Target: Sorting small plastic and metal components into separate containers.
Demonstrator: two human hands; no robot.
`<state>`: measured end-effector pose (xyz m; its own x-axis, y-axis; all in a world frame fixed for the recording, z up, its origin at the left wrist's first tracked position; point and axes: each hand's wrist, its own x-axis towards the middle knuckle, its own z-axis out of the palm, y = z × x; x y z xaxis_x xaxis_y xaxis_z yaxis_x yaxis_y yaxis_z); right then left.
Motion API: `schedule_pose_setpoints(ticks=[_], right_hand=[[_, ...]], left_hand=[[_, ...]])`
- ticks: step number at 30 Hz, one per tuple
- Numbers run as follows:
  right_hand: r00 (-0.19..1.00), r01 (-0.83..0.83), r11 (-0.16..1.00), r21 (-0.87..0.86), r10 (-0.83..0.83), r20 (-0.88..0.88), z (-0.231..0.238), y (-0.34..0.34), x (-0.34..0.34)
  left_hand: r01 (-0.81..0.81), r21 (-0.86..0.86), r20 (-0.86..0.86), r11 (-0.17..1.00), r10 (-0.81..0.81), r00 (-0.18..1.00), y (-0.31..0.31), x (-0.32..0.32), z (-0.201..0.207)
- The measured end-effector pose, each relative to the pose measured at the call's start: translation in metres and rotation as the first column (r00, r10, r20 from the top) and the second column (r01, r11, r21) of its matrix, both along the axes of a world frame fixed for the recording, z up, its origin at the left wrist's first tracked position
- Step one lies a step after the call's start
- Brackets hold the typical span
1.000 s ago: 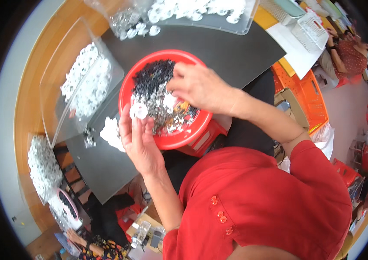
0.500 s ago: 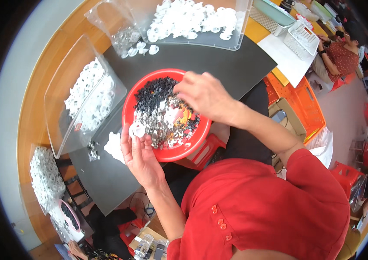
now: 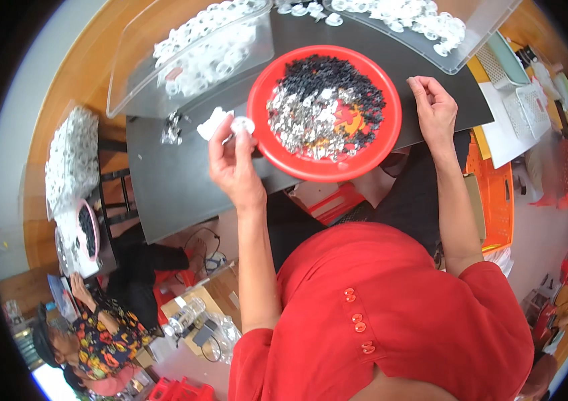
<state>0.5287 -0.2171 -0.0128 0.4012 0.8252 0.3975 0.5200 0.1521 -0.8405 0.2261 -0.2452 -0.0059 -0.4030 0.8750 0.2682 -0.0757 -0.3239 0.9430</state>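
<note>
My left hand pinches a small round white plastic piece between thumb and fingers, at the left rim of a red basin. Inside the basin lie small black parts along the far side and small silvery metal parts on the near left. A patch of orange and yellow shows among them. To the right of the basin, over the dark table's edge, my right hand is closed with its fingertips together. Whatever it may hold is too small to make out.
Clear plastic bins with white round pieces stand at the far left and far right of the dark table. A crumpled white item and a small silvery packet lie left. Another person sits at lower left.
My right hand has left the basin's contents and moved out past its right rim. My left hand still holds the white piece. The view has shifted, so the basin appears farther up and right.
</note>
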Motion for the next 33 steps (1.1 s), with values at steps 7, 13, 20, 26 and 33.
schedule_pose_setpoints(ticks=[7, 13, 20, 26, 33], right_hand=[[0.968, -0.017, 0.994, 0.104, -0.010, 0.251, -0.003, -0.001, -0.003], [0.932, 0.004, 0.999, 0.034, -0.016, 0.361, -0.003, 0.000, -0.003], [0.960, -0.040, 0.988, 0.152, -0.004, 0.279, 0.000, -0.005, -0.002], [0.968, -0.031, 0.981, 0.191, -0.018, 0.252, -0.004, -0.004, 0.000], [0.974, -0.038, 0.975, 0.217, -0.012, 0.226, -0.008, -0.002, 0.000]], left_hand=[[0.031, -0.006, -0.017, 0.999, -0.031, 0.999, 0.005, 0.000, -0.001], [0.030, 0.043, -0.035, 0.999, -0.028, 0.999, 0.013, -0.014, -0.012], [0.089, 0.039, -0.024, 0.995, -0.088, 0.996, 0.010, -0.014, -0.008], [0.066, 0.015, -0.045, 0.998, -0.066, 0.997, 0.007, -0.005, -0.001], [0.081, 0.001, -0.084, 0.997, -0.081, 0.993, 0.009, -0.011, -0.004]])
